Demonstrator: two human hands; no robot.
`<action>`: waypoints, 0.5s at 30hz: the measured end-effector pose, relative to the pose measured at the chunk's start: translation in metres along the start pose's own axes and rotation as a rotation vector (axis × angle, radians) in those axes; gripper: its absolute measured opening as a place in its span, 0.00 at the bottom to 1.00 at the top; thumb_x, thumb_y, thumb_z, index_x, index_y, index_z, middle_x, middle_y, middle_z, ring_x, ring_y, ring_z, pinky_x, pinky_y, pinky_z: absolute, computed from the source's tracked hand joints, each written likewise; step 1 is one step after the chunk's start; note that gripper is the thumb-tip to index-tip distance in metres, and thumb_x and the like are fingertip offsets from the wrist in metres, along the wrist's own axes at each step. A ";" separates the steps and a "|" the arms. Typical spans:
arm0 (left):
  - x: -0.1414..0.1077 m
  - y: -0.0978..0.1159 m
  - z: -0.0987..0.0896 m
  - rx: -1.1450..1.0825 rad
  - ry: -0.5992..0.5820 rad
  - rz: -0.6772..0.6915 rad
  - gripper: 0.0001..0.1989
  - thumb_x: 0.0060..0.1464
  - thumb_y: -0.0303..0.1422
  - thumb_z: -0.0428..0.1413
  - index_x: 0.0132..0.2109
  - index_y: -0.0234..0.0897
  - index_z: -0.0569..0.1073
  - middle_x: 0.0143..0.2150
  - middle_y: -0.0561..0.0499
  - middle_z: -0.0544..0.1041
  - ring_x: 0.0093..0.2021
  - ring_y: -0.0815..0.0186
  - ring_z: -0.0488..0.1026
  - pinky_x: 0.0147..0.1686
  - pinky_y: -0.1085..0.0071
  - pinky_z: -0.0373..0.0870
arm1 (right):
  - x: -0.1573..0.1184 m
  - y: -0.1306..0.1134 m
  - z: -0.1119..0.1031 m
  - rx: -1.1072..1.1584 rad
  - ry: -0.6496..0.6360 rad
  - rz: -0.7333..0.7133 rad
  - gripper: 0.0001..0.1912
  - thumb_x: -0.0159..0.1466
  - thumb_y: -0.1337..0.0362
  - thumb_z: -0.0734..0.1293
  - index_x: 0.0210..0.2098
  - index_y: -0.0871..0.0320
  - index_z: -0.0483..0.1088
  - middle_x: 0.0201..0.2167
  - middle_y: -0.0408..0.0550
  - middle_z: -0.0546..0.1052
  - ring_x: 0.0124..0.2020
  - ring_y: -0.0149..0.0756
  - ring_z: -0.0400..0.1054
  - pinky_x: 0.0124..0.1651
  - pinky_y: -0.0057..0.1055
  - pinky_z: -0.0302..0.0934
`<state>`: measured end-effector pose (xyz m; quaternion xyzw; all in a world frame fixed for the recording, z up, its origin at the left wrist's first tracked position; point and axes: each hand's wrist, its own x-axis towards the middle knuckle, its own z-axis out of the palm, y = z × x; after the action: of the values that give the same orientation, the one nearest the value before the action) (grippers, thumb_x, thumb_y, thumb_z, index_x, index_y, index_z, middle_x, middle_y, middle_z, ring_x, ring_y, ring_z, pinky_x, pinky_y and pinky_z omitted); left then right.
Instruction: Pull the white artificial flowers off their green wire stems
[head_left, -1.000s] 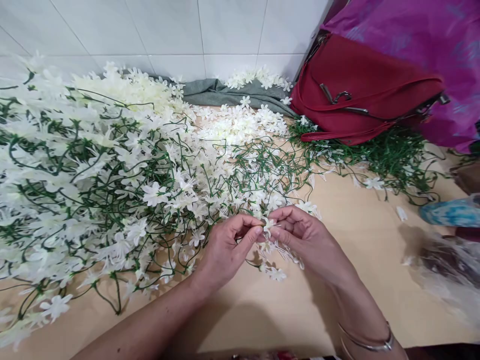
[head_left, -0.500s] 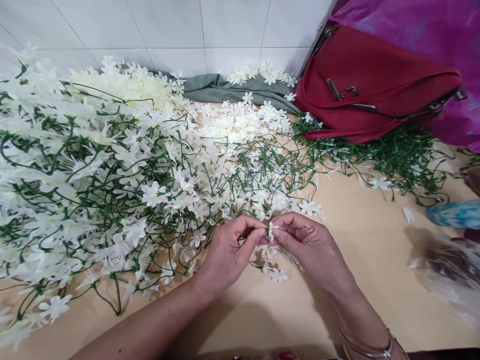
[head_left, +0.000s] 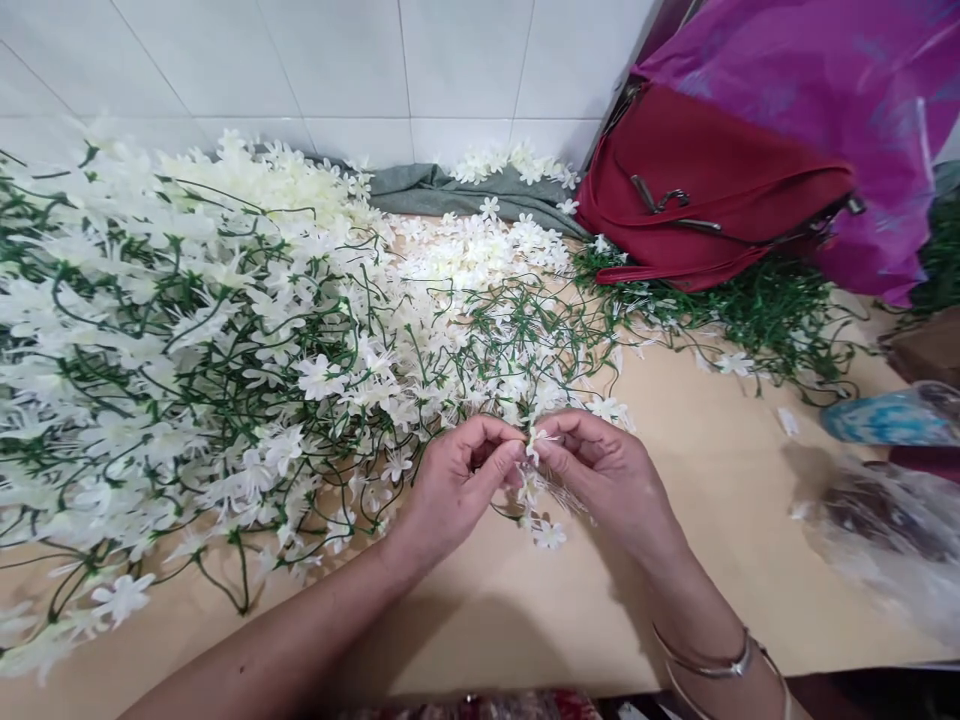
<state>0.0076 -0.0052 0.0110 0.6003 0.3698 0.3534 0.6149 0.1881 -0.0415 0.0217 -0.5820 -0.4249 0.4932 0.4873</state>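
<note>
A small white artificial flower (head_left: pixel 535 441) is pinched between my two hands, just over the table. My left hand (head_left: pixel 469 475) is closed, thumb and index fingertips meeting at the flower's left side. From the right, my right hand (head_left: pixel 604 475) grips the same flower between thumb and fingers; its other fingers curl inward. Beneath the fingertips hang or lie more white petals (head_left: pixel 550 534) and thin white stamen threads; whether they join the held piece I cannot tell. A large heap of white flowers on green stems (head_left: pixel 247 360) spreads to the left of my hands and behind them.
Loose white blossoms (head_left: pixel 480 250) lie toward the tiled wall beside a grey cloth (head_left: pixel 442 190). A red bag (head_left: pixel 705 190) rests near green stems (head_left: pixel 772 310) at the back right. A blue-and-white bottle (head_left: pixel 874 415) and a clear plastic bag (head_left: pixel 885 520) are on the right.
The view has shifted slightly, so the red bag and bottle appear further left. Both hands keep their pinch on the small flower, with only slight finger movement.
</note>
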 end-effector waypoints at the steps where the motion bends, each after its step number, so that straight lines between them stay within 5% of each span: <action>1: -0.001 0.009 -0.002 0.048 0.002 0.003 0.09 0.68 0.38 0.56 0.45 0.36 0.75 0.31 0.53 0.78 0.28 0.70 0.75 0.29 0.75 0.74 | -0.003 -0.003 -0.003 -0.037 0.030 -0.038 0.13 0.62 0.53 0.76 0.38 0.54 0.78 0.28 0.43 0.78 0.28 0.34 0.70 0.32 0.31 0.65; 6: -0.011 0.063 -0.032 0.635 0.189 0.167 0.11 0.67 0.35 0.57 0.55 0.41 0.74 0.39 0.52 0.80 0.22 0.71 0.68 0.22 0.73 0.66 | -0.035 -0.016 -0.020 -0.451 0.066 -0.328 0.02 0.69 0.63 0.71 0.39 0.50 0.78 0.37 0.47 0.81 0.42 0.40 0.75 0.44 0.35 0.69; 10: -0.020 0.083 -0.054 1.183 0.497 0.436 0.11 0.66 0.33 0.59 0.54 0.43 0.75 0.58 0.44 0.77 0.50 0.55 0.78 0.51 0.56 0.75 | -0.062 0.003 -0.019 -0.705 -0.068 -0.543 0.12 0.69 0.67 0.70 0.51 0.49 0.75 0.43 0.49 0.81 0.44 0.43 0.75 0.45 0.37 0.70; 13: -0.026 0.079 -0.048 1.239 0.565 0.559 0.14 0.65 0.29 0.61 0.55 0.44 0.74 0.61 0.43 0.75 0.56 0.51 0.75 0.59 0.51 0.71 | -0.064 0.025 -0.011 -0.883 0.046 -0.601 0.18 0.71 0.68 0.68 0.59 0.54 0.70 0.43 0.54 0.81 0.41 0.45 0.75 0.45 0.42 0.68; 15: -0.029 0.068 -0.035 1.141 0.448 0.611 0.15 0.65 0.25 0.60 0.56 0.42 0.73 0.58 0.44 0.76 0.56 0.55 0.75 0.58 0.57 0.72 | -0.057 0.033 -0.009 -0.957 0.094 -0.640 0.16 0.71 0.70 0.67 0.57 0.56 0.70 0.39 0.53 0.81 0.37 0.43 0.74 0.42 0.41 0.65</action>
<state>-0.0358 -0.0119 0.0796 0.8202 0.4305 0.3763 -0.0164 0.1887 -0.1041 -0.0018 -0.6012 -0.7336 0.0478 0.3133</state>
